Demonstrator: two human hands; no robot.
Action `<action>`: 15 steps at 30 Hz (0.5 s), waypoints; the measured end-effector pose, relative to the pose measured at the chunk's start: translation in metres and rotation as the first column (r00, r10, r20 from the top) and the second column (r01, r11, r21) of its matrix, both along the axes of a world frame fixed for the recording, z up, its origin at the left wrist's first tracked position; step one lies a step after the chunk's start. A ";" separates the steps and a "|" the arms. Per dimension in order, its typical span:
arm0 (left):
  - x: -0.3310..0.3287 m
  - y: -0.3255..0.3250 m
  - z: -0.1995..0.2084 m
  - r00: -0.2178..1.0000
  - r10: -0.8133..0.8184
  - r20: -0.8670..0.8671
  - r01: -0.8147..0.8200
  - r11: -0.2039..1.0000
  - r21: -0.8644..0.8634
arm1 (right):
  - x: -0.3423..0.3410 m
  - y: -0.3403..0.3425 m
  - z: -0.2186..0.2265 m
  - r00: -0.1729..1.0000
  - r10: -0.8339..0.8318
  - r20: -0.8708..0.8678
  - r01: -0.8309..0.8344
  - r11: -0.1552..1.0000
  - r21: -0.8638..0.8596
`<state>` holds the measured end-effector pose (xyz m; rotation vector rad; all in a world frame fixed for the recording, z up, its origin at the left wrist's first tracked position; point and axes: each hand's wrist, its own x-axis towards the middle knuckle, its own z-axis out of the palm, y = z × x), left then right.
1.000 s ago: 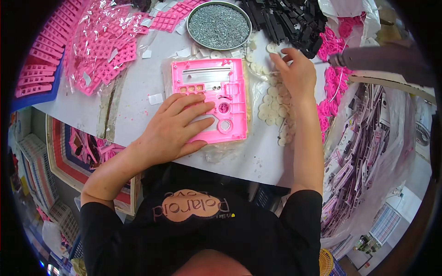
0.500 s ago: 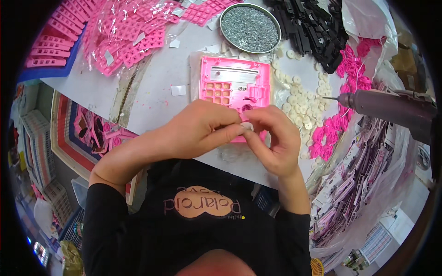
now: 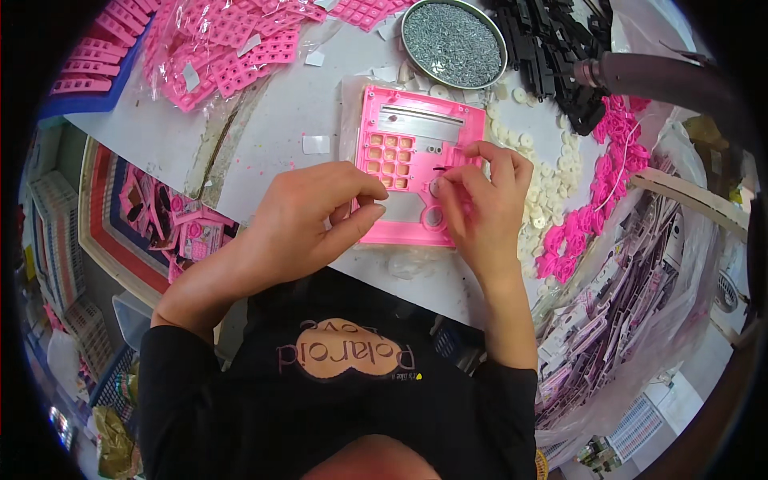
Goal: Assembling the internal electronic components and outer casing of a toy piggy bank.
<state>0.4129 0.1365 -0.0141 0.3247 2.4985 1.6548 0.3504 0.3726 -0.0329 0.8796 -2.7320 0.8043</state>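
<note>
A pink plastic housing [image 3: 373, 232] lies open side up on the table in front of me, with a square-holed grid on its left half and a silvery strip near its far edge. Over its left edge hovers my left hand [image 3: 320, 212], fingers half curled, thumb apart, nothing between them. At the housing's right side, my right hand [image 3: 490, 200] has thumb and index finger closed at the edge of a small white disc [image 3: 435, 186]. Nearer me, a pink ring-shaped piece [image 3: 433, 217] sits on the housing; fingers partly hide this area.
A round tin of small metal screws [image 3: 454, 44] stands beyond the housing. White discs [image 3: 552, 186], pink rings [image 3: 565, 248] and black parts [image 3: 540, 48] lie to the right. A dark tool [image 3: 664, 80] hangs at the upper right. Bagged pink keypads [image 3: 232, 48] lie far left.
My hands have come apart: the left moved left off the small parts, the right stayed at the housing's right side. The white disc and pink ring now sit at the housing. The hanging tool swung away.
</note>
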 end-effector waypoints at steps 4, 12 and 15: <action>-0.005 -0.004 0.000 1.000 0.011 -0.021 -0.012 1.000 -0.003 | -0.001 -0.002 0.000 1.000 0.009 0.022 -0.010 0.999 0.031; -0.071 0.001 0.002 0.948 -0.025 -0.317 -0.028 0.986 -0.162 | 0.007 -0.010 -0.009 0.996 -0.084 0.004 0.083 0.993 0.087; -0.140 0.012 -0.017 0.904 -0.002 -0.427 -0.178 0.907 -0.381 | 0.007 -0.009 -0.014 0.996 -0.089 0.003 0.089 0.991 0.098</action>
